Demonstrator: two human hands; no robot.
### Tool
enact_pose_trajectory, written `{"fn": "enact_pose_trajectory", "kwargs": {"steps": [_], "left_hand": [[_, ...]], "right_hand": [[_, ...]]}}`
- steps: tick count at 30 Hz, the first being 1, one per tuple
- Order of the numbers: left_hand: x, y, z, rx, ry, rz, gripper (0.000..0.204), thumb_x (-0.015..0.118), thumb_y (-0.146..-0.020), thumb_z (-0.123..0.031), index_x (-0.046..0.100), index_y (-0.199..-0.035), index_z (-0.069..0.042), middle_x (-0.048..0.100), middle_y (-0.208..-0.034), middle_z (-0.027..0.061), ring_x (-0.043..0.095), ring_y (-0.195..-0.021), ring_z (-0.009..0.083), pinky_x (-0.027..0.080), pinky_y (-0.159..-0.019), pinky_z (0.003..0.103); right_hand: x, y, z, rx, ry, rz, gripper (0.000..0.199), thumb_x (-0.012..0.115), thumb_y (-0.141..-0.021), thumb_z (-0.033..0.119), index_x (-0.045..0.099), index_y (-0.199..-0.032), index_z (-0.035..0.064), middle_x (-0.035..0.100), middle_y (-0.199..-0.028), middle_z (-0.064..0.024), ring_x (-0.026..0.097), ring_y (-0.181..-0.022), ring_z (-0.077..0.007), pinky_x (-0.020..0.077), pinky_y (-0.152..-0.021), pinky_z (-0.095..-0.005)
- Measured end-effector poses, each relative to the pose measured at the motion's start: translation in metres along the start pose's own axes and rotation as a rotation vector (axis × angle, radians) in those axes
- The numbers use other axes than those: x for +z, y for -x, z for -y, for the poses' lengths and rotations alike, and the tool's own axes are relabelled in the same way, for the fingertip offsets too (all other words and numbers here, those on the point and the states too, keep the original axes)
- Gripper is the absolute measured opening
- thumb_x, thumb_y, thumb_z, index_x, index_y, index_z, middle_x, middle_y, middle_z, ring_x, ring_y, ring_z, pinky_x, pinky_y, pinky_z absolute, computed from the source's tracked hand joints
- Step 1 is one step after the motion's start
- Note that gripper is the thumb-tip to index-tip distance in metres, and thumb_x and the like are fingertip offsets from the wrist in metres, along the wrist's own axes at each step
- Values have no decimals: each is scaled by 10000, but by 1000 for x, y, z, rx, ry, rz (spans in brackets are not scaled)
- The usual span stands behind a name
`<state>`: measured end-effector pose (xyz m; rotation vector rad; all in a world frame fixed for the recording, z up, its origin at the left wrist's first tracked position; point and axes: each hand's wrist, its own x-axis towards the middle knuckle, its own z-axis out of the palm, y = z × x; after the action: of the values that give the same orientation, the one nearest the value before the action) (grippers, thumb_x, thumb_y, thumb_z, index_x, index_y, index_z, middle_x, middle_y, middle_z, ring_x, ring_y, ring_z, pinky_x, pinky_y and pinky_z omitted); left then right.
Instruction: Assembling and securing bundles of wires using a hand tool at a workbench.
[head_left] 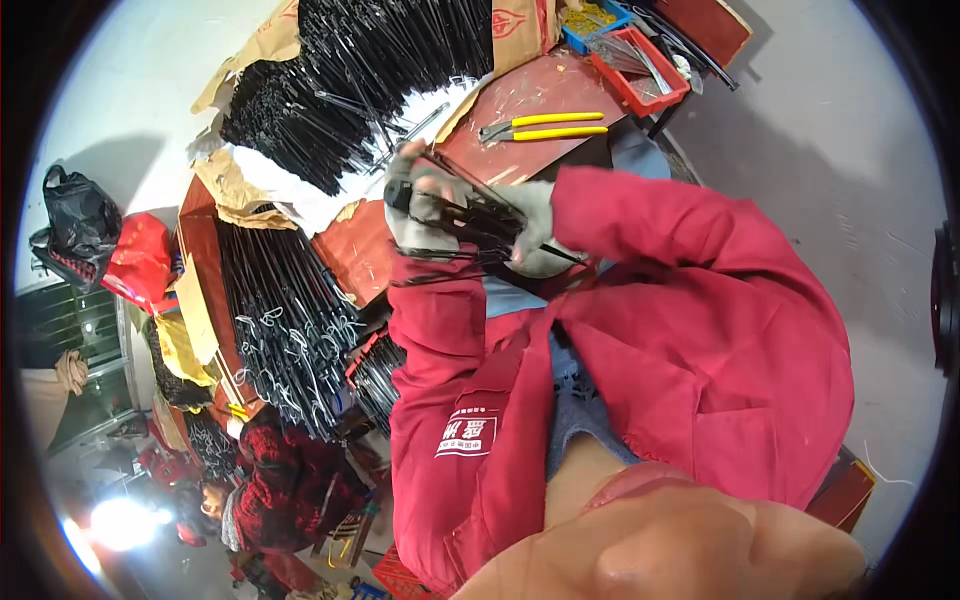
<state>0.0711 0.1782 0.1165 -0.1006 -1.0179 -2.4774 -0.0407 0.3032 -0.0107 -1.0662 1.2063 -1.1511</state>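
Observation:
Both my hands wear grey gloves and meet in front of my chest over a loose bundle of thin black metal rods that look like umbrella ribs. My left hand, its fingertips bare, is curled around the bundle's left part. From the other side my right hand closes on the rods, and some stick out past it. Just beyond my hands, a large heap of similar black rods lies on brown and white paper. Yellow-handled pliers rest on the reddish tabletop.
A red basket of thin metal pieces and a blue basket with small yellowish pieces stand at the far right. More black rods, with white ties, lie at left. Black and red bags sit beyond; a person in checked clothing is lower left.

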Motion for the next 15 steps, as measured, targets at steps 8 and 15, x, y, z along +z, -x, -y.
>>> {"fn": "enact_pose_trajectory", "kwargs": {"steps": [8,15], "left_hand": [[24,3,-3,368,-345,204,1016,761,-546,-499,260,-1330,-91,397,-1267,181,377,-1196,308,294,-995,415],[56,18,25,419,56,-190,923,764,-574,-418,314,-1295,-61,461,-1195,192,443,-1119,300,270,-1007,428]], "right_hand": [[16,44,63,10,395,-208,422,662,-610,73,522,-1008,76,609,-850,-102,569,-739,-248,448,-642,-311],[1,42,27,-143,269,-381,427,674,-612,152,523,-1004,76,607,-877,-114,574,-760,-290,454,-656,-329]]}}
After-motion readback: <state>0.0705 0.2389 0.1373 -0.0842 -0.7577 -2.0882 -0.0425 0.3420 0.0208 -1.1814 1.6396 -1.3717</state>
